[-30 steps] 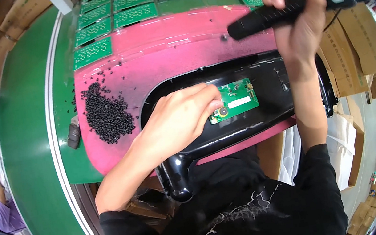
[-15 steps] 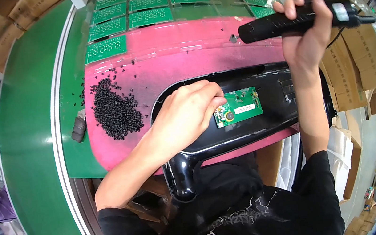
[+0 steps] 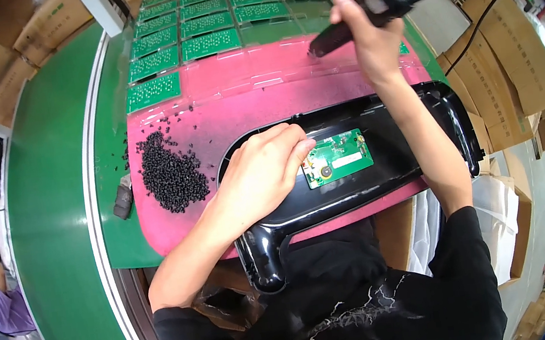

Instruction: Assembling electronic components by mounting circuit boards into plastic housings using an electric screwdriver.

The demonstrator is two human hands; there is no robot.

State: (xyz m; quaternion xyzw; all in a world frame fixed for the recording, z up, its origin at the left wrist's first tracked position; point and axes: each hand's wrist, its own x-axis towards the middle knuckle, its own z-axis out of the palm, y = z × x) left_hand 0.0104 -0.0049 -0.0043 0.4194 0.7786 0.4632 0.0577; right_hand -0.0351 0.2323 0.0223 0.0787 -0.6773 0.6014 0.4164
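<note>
A black plastic housing point(image 3: 390, 147) with a stubby arm at its lower left lies open on the pink mat point(image 3: 237, 109). Inside it rests a green circuit board point(image 3: 357, 167) with a white label and a round part. My left hand point(image 3: 262, 171) is closed at the board's left end, thumb and fingers pressed together there; the fingertips are partly hidden. Up at the right, my right hand point(image 3: 376, 43) wraps round a black electric screwdriver point(image 3: 337, 37). Its tip slants down left over the far part of the mat, apart from the board.
A heap of small black screws point(image 3: 173, 173) lies on the mat's left. Behind are rows of green circuit boards point(image 3: 211, 43) in clear trays. A dark grey wrapped object point(image 3: 123, 200) sits at the left edge. Cardboard boxes point(image 3: 499, 64) stand right; a person in purple point(image 3: 8, 308) is far left.
My right hand has swung the screwdriver left and away from me, with its tip now angled downward. My left hand stays at the board's left end. The whole view has shifted slightly.
</note>
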